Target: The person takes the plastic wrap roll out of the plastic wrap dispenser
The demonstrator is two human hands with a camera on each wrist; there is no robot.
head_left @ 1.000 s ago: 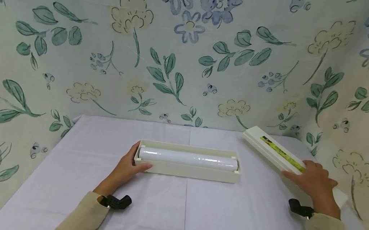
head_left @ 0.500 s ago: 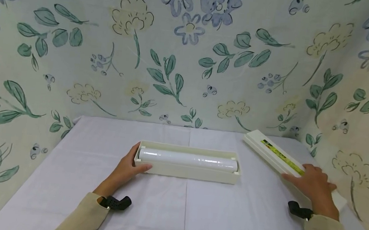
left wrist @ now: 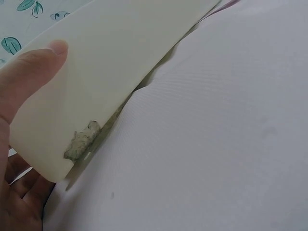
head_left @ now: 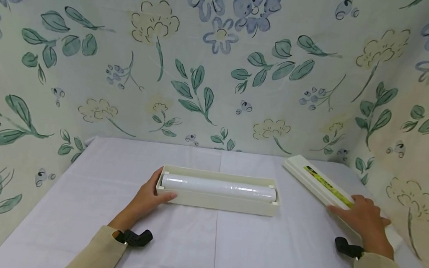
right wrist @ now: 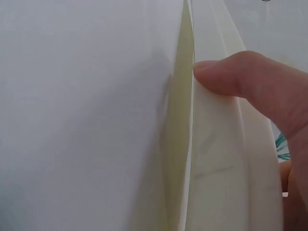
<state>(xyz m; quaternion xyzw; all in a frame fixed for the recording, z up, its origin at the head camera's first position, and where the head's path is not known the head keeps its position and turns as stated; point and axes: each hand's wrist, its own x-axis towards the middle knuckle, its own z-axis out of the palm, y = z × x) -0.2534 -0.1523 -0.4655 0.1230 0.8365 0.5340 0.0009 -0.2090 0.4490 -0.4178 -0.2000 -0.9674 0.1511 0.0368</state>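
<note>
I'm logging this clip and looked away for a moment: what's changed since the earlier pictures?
The right hand and the lid it grips have moved slightly down in the head view, apparently lowering toward the table. Nothing was picked up or let go. The left hand still holds one end of the open box, and the roll stays inside.

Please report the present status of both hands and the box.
Left hand grips open box, roll inside. Right hand grips lid, off box. No obstacle visible.
</note>
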